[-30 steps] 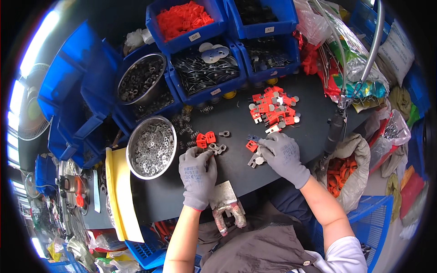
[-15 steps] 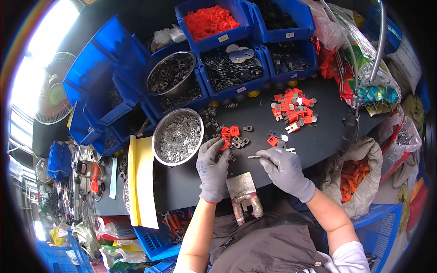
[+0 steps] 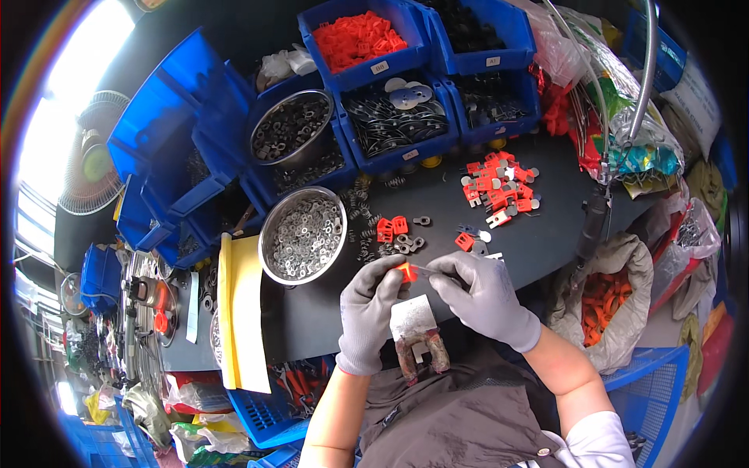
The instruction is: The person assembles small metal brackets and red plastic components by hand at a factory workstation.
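My left hand (image 3: 368,316), in a grey glove, pinches a small red plastic clip (image 3: 407,272) between thumb and fingers. Gloved alike, my right hand (image 3: 484,300) grips a thin metal piece (image 3: 424,269), its tip meeting the clip's right side. Whether the tip is inside the clip, I cannot tell. Just beyond the left hand lie two more red clips (image 3: 392,227) and several dark metal links (image 3: 409,243). Below both hands, a flat metal plate (image 3: 413,316) stands on a worn horseshoe-shaped piece (image 3: 422,355) at the table edge.
A steel bowl of washers (image 3: 303,234) stands left of the hands, beside a yellow folder (image 3: 242,312). Red clip assemblies (image 3: 499,187) are heaped at the right. Blue parts bins (image 3: 402,152) line the back. An open sack of orange pieces (image 3: 605,304) sits at right.
My left hand has picked a red clip from the small group and drawn it nearer. My right hand has shifted slightly left, bringing the metal piece against the clip.
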Action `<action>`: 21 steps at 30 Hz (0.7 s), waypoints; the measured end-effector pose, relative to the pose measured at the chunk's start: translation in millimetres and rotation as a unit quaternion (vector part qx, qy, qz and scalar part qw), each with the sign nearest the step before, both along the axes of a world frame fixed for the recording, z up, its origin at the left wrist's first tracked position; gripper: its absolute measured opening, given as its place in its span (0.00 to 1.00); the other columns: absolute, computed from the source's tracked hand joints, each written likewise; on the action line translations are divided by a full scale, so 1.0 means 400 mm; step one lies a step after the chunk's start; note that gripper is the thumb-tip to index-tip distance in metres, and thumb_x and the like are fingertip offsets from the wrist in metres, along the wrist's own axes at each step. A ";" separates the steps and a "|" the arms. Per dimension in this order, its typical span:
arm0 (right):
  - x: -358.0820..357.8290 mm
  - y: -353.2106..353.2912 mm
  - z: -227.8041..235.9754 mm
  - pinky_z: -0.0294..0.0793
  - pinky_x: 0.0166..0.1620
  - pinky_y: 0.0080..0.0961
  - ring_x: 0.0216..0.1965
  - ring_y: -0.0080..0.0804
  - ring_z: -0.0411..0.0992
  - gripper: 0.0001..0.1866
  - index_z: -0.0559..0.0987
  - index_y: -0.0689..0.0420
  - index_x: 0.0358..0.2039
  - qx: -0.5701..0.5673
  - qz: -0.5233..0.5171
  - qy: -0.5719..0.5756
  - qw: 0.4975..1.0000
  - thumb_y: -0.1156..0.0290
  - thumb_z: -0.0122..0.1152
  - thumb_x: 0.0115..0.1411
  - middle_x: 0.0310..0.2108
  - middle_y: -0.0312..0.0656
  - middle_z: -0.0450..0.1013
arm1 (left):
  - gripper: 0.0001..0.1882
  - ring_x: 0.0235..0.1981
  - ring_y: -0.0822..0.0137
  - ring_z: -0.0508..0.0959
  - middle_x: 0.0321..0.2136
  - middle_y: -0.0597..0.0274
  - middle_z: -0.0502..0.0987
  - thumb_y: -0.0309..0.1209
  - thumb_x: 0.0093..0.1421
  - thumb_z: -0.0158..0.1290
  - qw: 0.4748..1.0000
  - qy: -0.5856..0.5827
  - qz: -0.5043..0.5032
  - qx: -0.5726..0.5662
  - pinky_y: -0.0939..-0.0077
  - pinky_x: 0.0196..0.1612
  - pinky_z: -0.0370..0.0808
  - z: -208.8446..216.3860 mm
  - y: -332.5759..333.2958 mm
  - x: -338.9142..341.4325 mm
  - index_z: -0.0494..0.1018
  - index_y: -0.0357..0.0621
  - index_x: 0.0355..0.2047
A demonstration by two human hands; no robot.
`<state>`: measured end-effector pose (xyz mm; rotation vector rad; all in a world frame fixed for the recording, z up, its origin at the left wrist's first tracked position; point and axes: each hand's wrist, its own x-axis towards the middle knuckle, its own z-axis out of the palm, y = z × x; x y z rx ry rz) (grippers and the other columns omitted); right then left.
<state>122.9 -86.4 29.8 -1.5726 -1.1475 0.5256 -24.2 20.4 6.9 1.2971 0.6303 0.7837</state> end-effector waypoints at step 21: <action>0.322 -0.022 -0.165 0.69 0.24 0.23 0.20 0.21 0.73 0.10 0.79 0.60 0.27 -0.084 -0.166 0.064 0.980 0.67 0.65 0.55 0.19 0.37 0.75 | 0.19 0.37 0.63 0.77 0.37 0.52 0.76 0.36 0.57 0.60 0.920 0.241 -0.053 0.304 0.72 0.39 0.74 -0.102 0.035 0.238 0.75 0.35 0.44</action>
